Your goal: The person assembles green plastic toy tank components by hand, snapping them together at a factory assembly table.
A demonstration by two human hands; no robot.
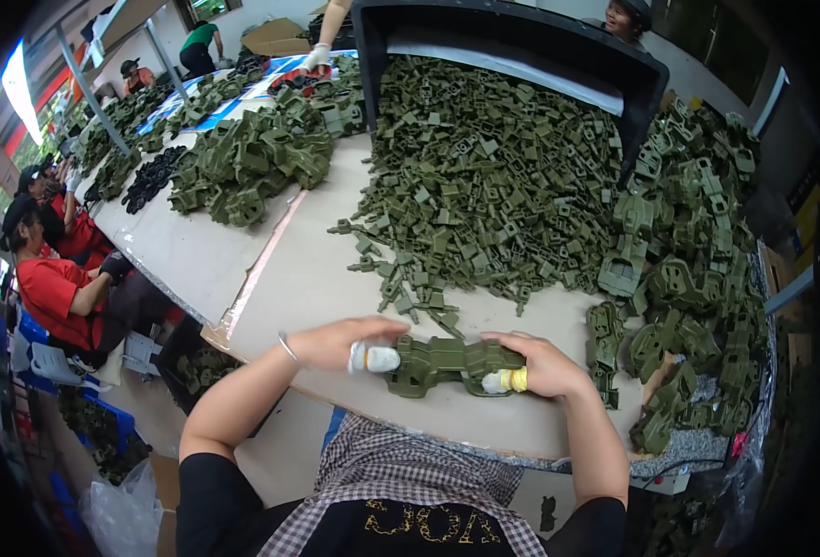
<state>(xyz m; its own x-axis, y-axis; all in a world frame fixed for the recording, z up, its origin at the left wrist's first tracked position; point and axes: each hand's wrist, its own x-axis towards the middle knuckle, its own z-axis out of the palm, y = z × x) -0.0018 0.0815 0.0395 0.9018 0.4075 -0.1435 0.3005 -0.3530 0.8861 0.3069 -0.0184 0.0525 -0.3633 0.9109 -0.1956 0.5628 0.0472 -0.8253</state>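
Observation:
An olive-green moulded plastic part [447, 362], shaped like a toy vehicle body with arched cut-outs, is held crosswise between my hands at the table's near edge. My right hand [544, 367] grips its right end, fingers over the far side and a yellow-and-white wrapped thumb on the near side. At the left end, my left hand [349, 345] has its white-wrapped thumb against the part and its fingers stretched along the far corner. Just beyond lie loose small green pieces [414, 288], spilling from a big heap of small green pieces [493, 176].
A black bin [649, 111] lies tipped behind the heap. Larger green bodies are piled at right [679, 325] and left [252, 162], with black parts [153, 176] farther left. Co-workers sit along the left side; a gloved hand [317, 60] reaches in at the far side.

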